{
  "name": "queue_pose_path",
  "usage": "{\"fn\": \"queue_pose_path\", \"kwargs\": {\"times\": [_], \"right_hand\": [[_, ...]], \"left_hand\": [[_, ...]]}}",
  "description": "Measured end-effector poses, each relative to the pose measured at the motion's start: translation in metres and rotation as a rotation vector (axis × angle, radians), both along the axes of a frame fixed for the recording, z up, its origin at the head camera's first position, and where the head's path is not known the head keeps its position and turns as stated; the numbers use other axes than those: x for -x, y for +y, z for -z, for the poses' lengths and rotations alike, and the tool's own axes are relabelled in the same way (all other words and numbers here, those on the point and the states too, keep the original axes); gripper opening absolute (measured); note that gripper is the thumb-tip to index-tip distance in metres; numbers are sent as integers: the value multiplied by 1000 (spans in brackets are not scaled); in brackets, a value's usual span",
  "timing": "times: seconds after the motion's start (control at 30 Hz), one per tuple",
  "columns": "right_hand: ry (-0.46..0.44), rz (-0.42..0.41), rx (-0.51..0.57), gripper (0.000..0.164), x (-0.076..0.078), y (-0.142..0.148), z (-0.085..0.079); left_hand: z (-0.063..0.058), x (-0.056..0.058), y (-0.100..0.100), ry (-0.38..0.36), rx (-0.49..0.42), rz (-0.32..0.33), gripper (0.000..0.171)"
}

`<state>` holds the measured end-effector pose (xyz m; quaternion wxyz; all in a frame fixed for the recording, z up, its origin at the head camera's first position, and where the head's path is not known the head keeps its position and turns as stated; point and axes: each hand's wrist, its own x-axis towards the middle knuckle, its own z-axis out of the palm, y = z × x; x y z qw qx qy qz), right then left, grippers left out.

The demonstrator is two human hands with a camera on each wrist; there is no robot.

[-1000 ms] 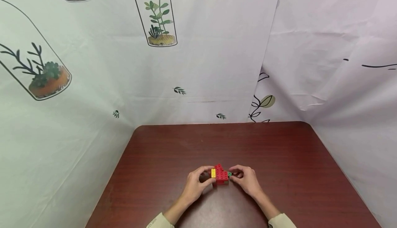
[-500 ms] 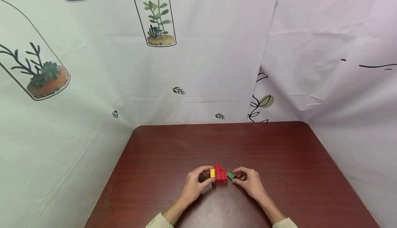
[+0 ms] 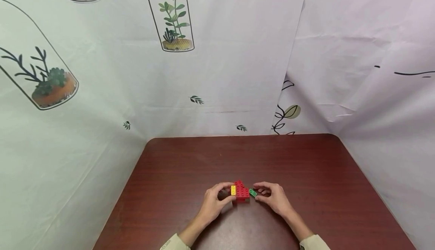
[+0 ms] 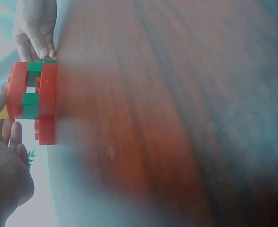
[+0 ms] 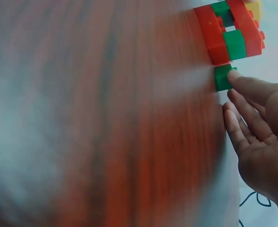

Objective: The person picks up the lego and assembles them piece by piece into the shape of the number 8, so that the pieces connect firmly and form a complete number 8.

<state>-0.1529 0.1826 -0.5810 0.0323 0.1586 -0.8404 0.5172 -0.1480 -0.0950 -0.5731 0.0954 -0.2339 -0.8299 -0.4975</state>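
A toy-brick build stands on the table, made of red bricks with green ones between its layers and a yellow brick at its left end. My left hand holds that yellow end between thumb and index finger. Just right of the build, a loose two-stud green brick lies at a slant on the table. My right hand is beside it, fingers loosely bent. In the right wrist view, the thumb touches the green brick, while the other fingers stay apart from it.
The brown wooden table has rounded far corners. Pale fabric walls printed with plants rise behind it and on both sides.
The green brick has swung from pointing at my right hand to a slanted pose beside the build. My right fingers have spread from it. My left hand keeps its hold.
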Motion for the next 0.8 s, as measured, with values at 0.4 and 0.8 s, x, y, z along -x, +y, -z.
{"fn": "queue_pose_path", "kwargs": {"times": [0.4,0.8], "right_hand": [[-65,-208,-21,41,17,11,-3],[-155,-298,-67,45,27,11,-11]], "left_hand": [[1,-1,0,-39,-7,18,41],[-1,-1,0,-51,-4,20,41]]}}
